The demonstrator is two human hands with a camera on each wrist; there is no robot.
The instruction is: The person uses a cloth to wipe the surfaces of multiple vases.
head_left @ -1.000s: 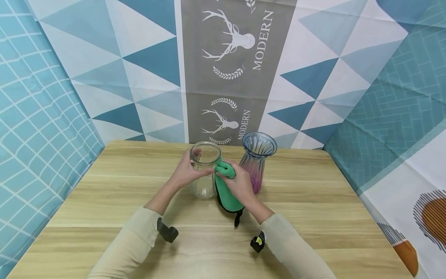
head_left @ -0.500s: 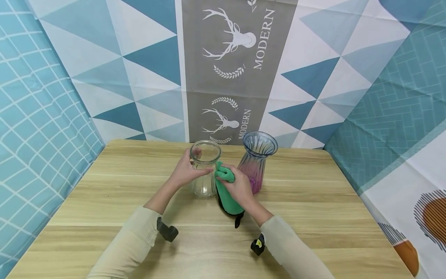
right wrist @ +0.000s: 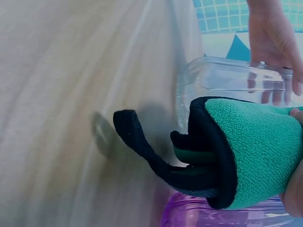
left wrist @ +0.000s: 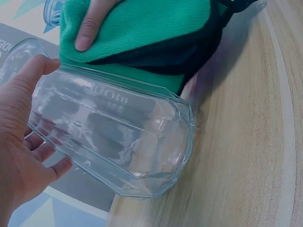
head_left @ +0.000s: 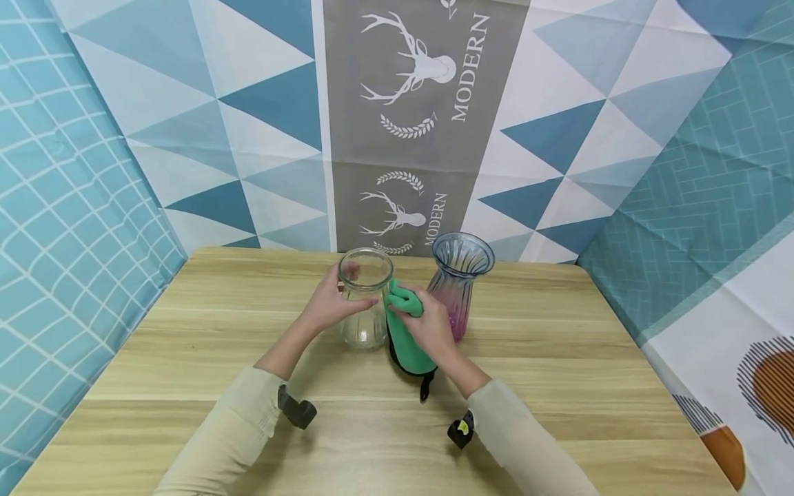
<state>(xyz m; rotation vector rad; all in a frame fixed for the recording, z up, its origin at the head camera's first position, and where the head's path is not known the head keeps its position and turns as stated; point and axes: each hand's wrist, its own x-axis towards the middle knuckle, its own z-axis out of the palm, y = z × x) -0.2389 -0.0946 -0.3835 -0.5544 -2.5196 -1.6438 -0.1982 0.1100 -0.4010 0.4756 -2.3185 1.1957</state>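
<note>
My left hand (head_left: 327,303) grips a clear, ribbed glass vase (head_left: 362,332) by its neck, thumb on the near side and fingers curled round the back. The vase is upright; whether its base touches the table cannot be told. A folded green cloth (head_left: 406,344) with black edging and a hanging loop is pinched in my right hand (head_left: 429,322), the thumb pressing on it. In the left wrist view the cloth (left wrist: 142,33) lies along the side of the clear vase (left wrist: 113,127). Just right of the cloth stands a second glass vase (head_left: 455,296), blue above and pink below.
All this is towards the back of a light wood-grain table (head_left: 372,441). Behind the table hangs a patterned curtain (head_left: 397,151). A blue tiled sheet (head_left: 62,207) closes off the left side. Both forearms reach in from the front edge with a small black camera on each wrist.
The green cloth and my right hand slid slightly down, then came back up beside the clear vase. My left hand keeps its hold, and the blue and pink vase stays put.
</note>
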